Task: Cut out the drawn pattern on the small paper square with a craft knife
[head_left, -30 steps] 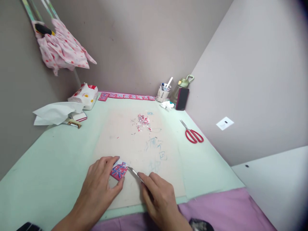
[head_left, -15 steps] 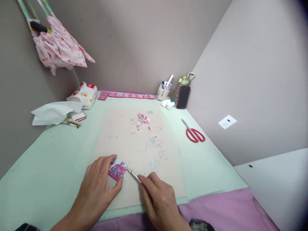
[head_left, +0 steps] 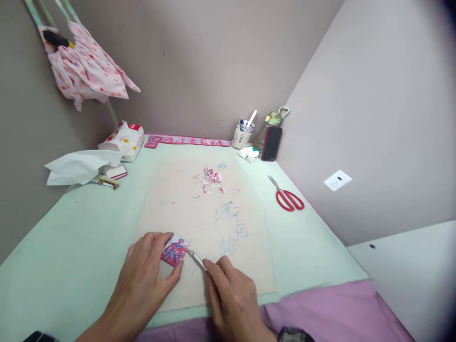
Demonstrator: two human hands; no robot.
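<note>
Between the thumb and forefinger of my left hand [head_left: 147,270] is a small square tile [head_left: 174,251], red and white with blue strokes, held near the front of the beige mat [head_left: 167,190]. My right hand [head_left: 233,289] is closed round a thin white-handled carving knife [head_left: 197,260]. Its tip meets the right edge of the tile or lies very close to it. A pile of red and white shavings [head_left: 213,175] lies farther back on the mat, and blue marks are drawn at its right.
Red-handled scissors [head_left: 289,199] lie at the right. Along the back stand a pen cup [head_left: 242,135], a green bottle [head_left: 261,135], a phone [head_left: 271,144] and a row of carved tiles [head_left: 194,141]. Tissues [head_left: 124,140] sit at the back left.
The knife and my right hand have shifted slightly to the left. The tile has barely moved, and my left hand keeps its hold.
</note>
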